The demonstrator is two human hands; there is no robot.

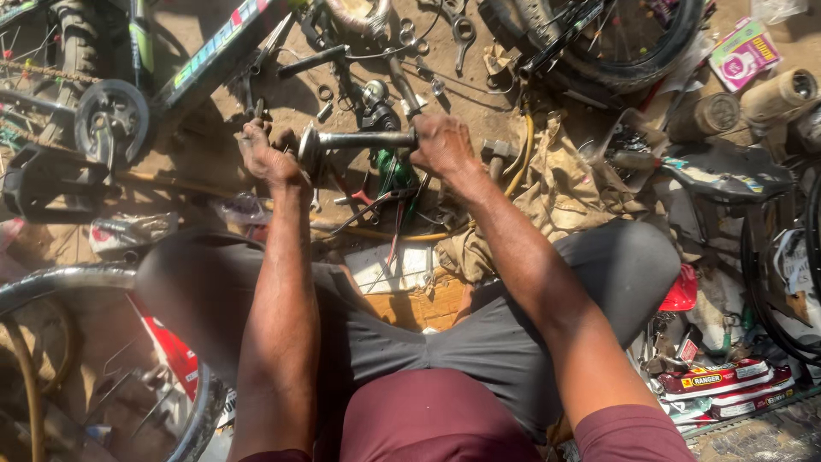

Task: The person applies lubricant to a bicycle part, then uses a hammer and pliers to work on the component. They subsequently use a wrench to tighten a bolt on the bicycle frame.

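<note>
Seated low over a dirt floor (pixel 479 103) littered with bicycle parts, knees spread in grey trousers.

Top left: a bicycle frame (pixel 214 43) with knobby tyre, chain and black chainring (pixel 111 120), a black pedal (pixel 43 180) just below.

Top right: a spoked wheel with black tyre (pixel 633 43). Bottom left: part of another wheel rim (pixel 77 278).

Right of centre: a crumpled tan rag (pixel 556 184) on the ground, beside a yellow hose (pixel 522 158).

Centre, held above the ground in front of the knees: a metal wheel hub (pixel 355 141), lying roughly level, flanged end to the left.

Right hand (pixel 443 145) wrapped around the hub's right end, grip clamped tight on it.

Left hand (pixel 267 158) at the flanged end, fingers curled shut around something small and hidden; cannot tell what, nor whether touching the flange.

Scattered beyond the hub: spanners (pixel 462 34), rings and small fittings.
</note>
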